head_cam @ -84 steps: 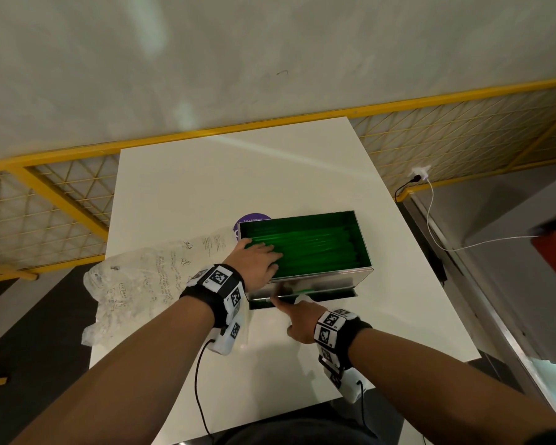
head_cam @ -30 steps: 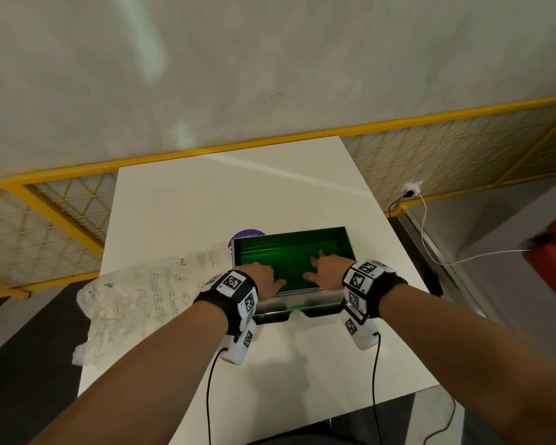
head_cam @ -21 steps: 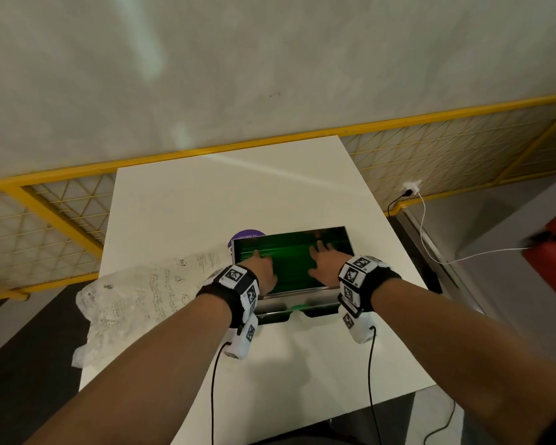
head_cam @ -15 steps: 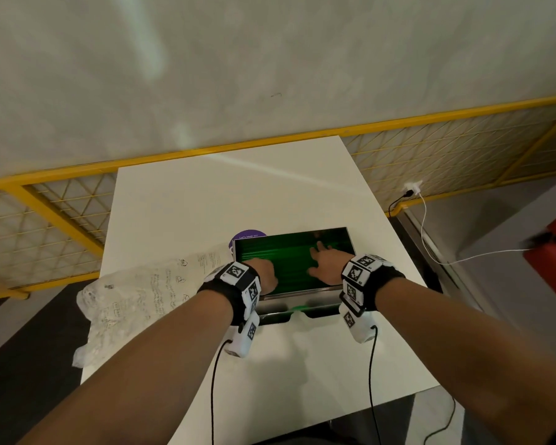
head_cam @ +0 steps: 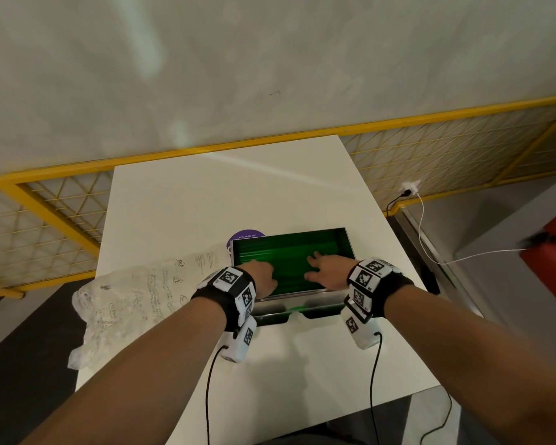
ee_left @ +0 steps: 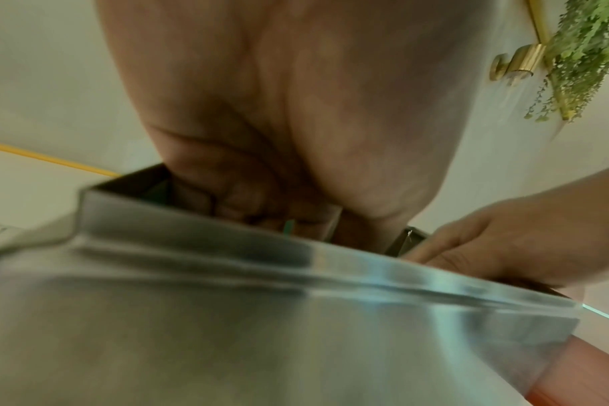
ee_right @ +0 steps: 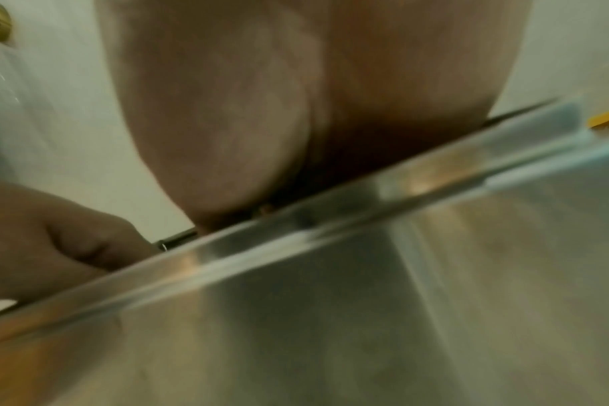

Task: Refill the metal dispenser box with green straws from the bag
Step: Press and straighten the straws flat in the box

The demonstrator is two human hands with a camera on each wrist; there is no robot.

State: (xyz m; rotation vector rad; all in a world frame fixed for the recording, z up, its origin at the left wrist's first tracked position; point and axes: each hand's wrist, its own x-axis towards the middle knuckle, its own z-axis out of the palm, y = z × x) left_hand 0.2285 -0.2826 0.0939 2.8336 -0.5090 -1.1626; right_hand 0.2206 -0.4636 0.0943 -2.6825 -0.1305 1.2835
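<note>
Currently, item one: box [head_cam: 341, 234], open-topped, on the table [head_cam: 187, 200], holding the green straws [head_cam: 289, 261], which lie with their long axis left to right across it. Item two: our left hand [head_cam: 262, 277] and right hand [head_cam: 329, 273], both inside the box, fingers flat on the straws and gripping nothing (wrist views too blurred to confirm fingertips). Item three: bag [head_cam: 135, 293], lying just left of the box, nearer our left hand. We judge levelling is under way.

Both hands fill the open box [head_cam: 341, 234]; the bag [head_cam: 135, 293] crowds its left, bare desk [head_cam: 225, 194] lies beyond.
</note>
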